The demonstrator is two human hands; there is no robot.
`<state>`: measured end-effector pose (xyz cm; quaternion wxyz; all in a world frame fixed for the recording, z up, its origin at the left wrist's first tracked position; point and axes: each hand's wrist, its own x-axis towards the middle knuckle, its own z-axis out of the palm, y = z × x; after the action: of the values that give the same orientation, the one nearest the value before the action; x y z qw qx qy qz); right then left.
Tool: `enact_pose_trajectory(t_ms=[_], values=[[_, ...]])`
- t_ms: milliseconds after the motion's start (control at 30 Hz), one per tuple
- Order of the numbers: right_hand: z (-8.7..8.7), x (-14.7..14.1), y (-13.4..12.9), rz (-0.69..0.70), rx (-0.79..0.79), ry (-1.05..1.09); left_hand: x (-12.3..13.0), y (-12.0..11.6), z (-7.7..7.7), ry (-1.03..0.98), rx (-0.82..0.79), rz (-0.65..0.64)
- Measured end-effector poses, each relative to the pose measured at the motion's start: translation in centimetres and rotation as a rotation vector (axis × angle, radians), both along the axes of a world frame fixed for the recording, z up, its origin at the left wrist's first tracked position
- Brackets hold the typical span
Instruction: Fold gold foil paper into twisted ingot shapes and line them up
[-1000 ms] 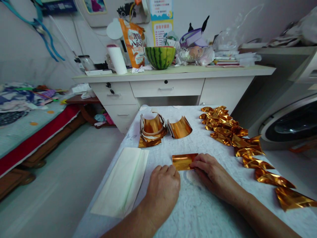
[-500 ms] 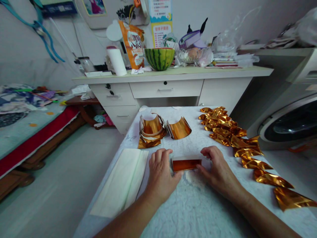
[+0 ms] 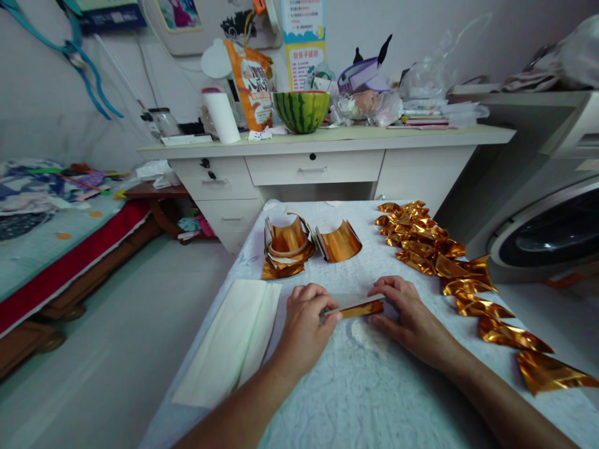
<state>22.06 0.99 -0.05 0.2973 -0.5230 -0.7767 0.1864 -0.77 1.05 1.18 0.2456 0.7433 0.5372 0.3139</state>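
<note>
Between my hands lies a small strip of gold foil (image 3: 362,308), with a pale, whitish layer folded over its far side. My left hand (image 3: 306,318) pinches its left end between thumb and fingers. Closed on the right end is my right hand (image 3: 402,308), the thumb low and the fingertips on top. Beyond them stand curled gold foil sheets in a stack (image 3: 286,243), and another curved foil piece (image 3: 340,242) sits beside it. Folded white paper (image 3: 227,343) rests left of my left hand. Twisted gold foil pieces (image 3: 416,262) form a line along the right side.
The table has a pale patterned cloth (image 3: 346,399). Behind it is a white desk (image 3: 313,168) bearing a cut watermelon (image 3: 301,111), an orange bag (image 3: 250,84) and a paper roll (image 3: 221,115). A washing machine (image 3: 552,168) stands right, a bed (image 3: 70,231) left.
The pale layer has been folded toward me over the foil, so less gold shows. My fingers have closed in on both ends of the strip.
</note>
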Motion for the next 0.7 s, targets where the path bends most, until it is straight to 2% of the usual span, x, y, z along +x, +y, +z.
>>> enact_pose_trajectory(t_ms=[100,300,567,633,700], values=[[0.1,0.2,0.2,0.012,-0.034,0.104,0.0,0.0,0.3,-0.041,-0.021,-0.02],[1.7,-0.1,0.0,0.14,-0.182,0.372,0.0,-0.2,0.5,-0.14,-0.124,-0.013],[1.4,-0.5,-0.1,0.088,-0.282,0.585,0.1,-0.1,-0.1,-0.255,-0.242,-0.074],[1.3,-0.5,-0.1,0.053,-0.27,0.587,0.1,-0.2,-0.4,-0.281,-0.203,-0.047],[1.4,-0.5,-0.2,0.011,-0.207,0.554,0.2,-0.4,-0.5,-0.272,-0.073,0.03]])
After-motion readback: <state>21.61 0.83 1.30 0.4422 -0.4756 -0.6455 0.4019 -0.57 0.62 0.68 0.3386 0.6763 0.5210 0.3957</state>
